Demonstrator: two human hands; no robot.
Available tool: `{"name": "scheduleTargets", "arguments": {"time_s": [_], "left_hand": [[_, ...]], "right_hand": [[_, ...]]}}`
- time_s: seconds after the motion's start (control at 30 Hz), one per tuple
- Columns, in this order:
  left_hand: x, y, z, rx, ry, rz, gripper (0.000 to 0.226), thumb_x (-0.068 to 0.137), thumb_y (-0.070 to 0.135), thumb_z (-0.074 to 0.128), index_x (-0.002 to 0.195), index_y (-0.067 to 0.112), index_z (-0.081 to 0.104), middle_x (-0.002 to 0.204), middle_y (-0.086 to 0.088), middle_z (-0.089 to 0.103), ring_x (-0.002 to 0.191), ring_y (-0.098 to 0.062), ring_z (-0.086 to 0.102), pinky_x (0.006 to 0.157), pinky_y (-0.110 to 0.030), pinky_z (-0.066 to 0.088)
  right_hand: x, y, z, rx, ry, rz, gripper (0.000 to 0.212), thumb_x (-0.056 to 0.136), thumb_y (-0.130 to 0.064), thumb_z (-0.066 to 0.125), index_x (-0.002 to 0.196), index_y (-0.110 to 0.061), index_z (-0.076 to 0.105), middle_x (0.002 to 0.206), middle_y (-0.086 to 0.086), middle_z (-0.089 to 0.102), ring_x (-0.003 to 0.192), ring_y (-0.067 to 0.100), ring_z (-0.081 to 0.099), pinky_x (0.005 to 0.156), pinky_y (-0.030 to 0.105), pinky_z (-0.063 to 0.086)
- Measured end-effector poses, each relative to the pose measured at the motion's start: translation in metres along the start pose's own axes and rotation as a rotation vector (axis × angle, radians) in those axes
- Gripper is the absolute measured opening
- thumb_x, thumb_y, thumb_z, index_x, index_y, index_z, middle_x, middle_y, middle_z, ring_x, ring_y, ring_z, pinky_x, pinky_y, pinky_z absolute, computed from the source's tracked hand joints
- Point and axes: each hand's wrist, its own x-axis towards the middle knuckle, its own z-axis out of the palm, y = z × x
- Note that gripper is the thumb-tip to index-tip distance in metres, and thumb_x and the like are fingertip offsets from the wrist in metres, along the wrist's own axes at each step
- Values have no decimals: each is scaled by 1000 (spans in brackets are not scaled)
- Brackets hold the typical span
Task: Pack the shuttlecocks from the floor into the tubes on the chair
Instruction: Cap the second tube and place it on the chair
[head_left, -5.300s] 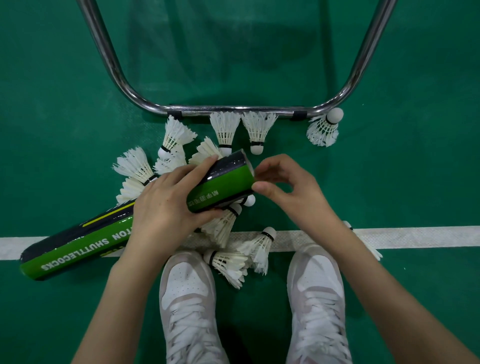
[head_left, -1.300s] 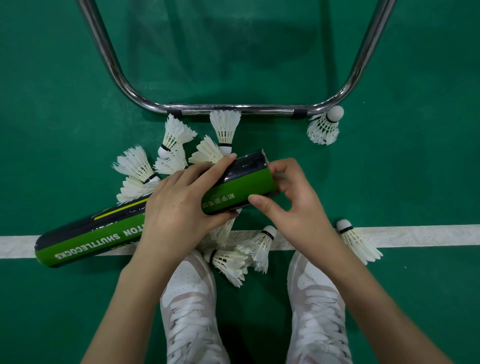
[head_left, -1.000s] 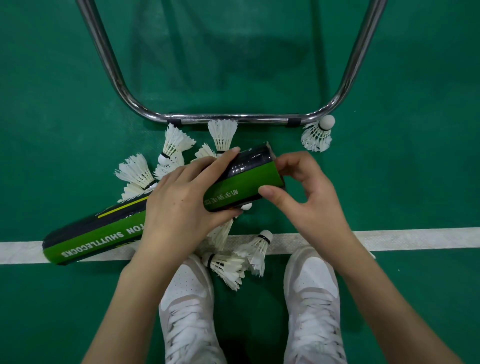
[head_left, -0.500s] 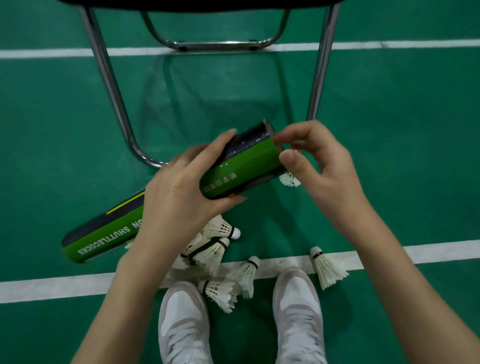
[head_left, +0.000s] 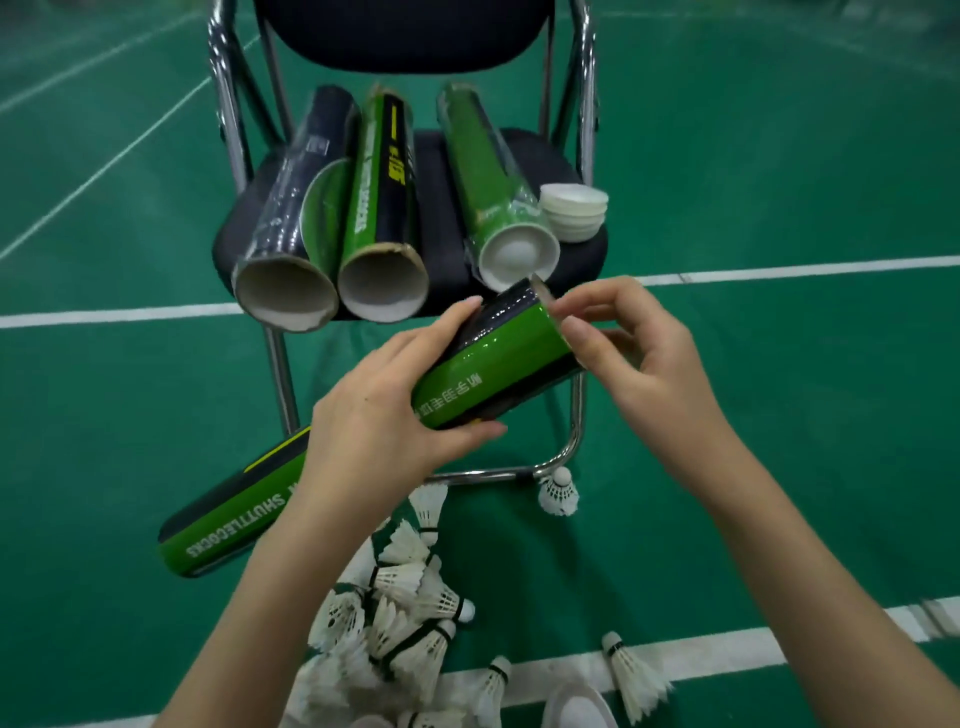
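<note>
The left hand (head_left: 384, 415) wraps the long green-and-black cardboard shuttlecock tube (head_left: 498, 358), tilting its open mouth toward the right hand (head_left: 631, 358), whose fingertips pinch its rim, steadying it. White feathered shuttlecocks (head_left: 405, 608) lie heaped on the green floor (head_left: 779, 467) below; three more tubes (head_left: 384, 208) rest on the black folding chair (head_left: 576, 254).
</note>
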Motion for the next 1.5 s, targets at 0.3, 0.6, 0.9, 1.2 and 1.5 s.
{"name": "scheduleTargets", "arguments": {"time_s": [0.3, 0.6, 0.9, 1.2, 1.5], "left_hand": [[34, 16, -17, -83, 21, -15, 88, 60, 51, 77, 132, 63, 27, 110, 32, 53, 101, 4, 50, 81, -25, 47], [55, 16, -11, -193, 31, -88, 86, 60, 47, 78, 125, 69, 26, 105, 35, 49, 103, -3, 53, 88, -40, 48], [55, 13, -4, -260, 27, -112, 86, 61, 44, 81, 129, 62, 31, 113, 28, 54, 106, -3, 54, 89, -40, 49], [53, 13, -3, -273, 49, -119, 86, 62, 43, 81, 128, 64, 30, 111, 32, 52, 106, -2, 53, 90, -38, 48], [52, 12, -4, -273, 59, -131, 86, 62, 45, 80, 128, 64, 29, 115, 28, 53, 107, -4, 53, 88, -39, 49]], "right_hand": [[45, -2, -28, -72, 48, 36, 7, 91, -20, 54, 88, -26, 56, 90, -3, 65, 84, 13, 61, 78, 24, 48], [115, 44, -38, -586, 140, -80, 14, 89, -10, 57, 101, -7, 63, 103, 7, 64, 102, 25, 51, 89, 32, 40], [134, 70, -35, -787, 62, -52, 16, 91, -14, 55, 98, -5, 66, 104, 10, 64, 102, 30, 50, 84, 38, 40], [139, 65, -37, -692, -28, 9, 8, 87, -12, 60, 87, -4, 63, 105, 9, 61, 101, 26, 51, 85, 34, 39], [143, 41, -38, -485, 16, 38, 9, 83, -9, 60, 79, -10, 52, 118, 5, 61, 112, 22, 51, 84, 25, 34]]}}
